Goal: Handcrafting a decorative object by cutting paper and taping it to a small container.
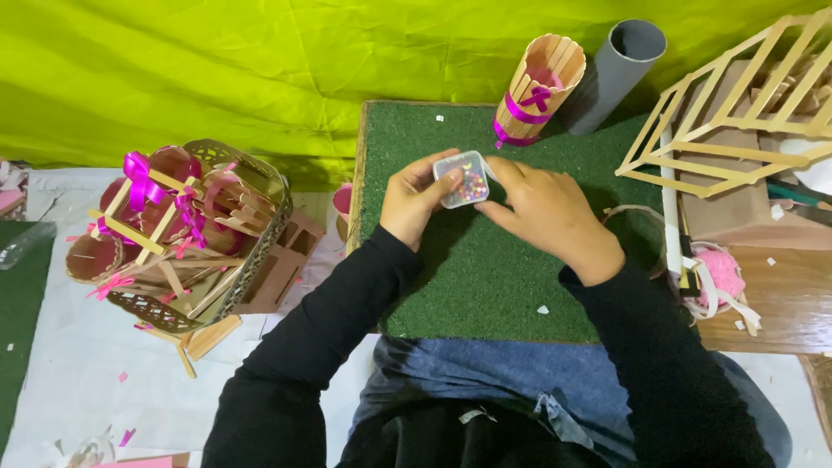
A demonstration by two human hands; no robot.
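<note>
A small clear plastic box (465, 179) with coloured bits inside sits between both hands, above a green turf-covered board (485, 277). My left hand (416, 199) grips its left side with the thumb on top. From the right, my right hand (546, 212) has its fingers closed against the box's edge. Both arms wear black sleeves. Beyond the hands a craft-stick cup (542, 87) tied with a magenta ribbon stands on the board's far edge.
A grey pipe (617, 74) leans behind the cup. A craft-stick frame (737, 104) lies at the right over brown boards, with pink yarn (719, 273) below it. At the left, a metal basket (186, 234) holds several ribboned stick pieces. A yellow-green cloth hangs behind.
</note>
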